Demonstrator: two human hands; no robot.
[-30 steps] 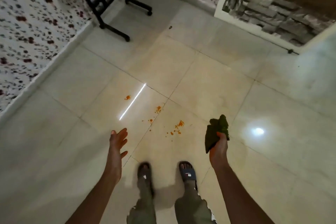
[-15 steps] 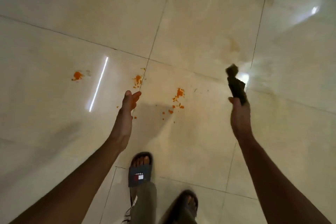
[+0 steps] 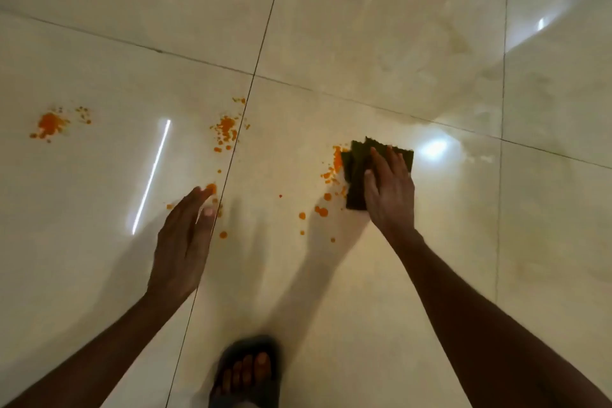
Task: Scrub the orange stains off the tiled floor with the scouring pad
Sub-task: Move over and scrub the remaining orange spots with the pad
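Both forearms [image 3: 480, 318] are bare, no sleeves reaching into view. The left hand [image 3: 180, 245] and right hand [image 3: 390, 195] wear no gloves. One foot sits in a dark open-toed slide sandal [image 3: 246, 374], blurred.

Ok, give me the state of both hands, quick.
Left hand: open, fingers straight, holding nothing.
Right hand: open, flat fingers pressing the scouring pad onto the tiled floor.
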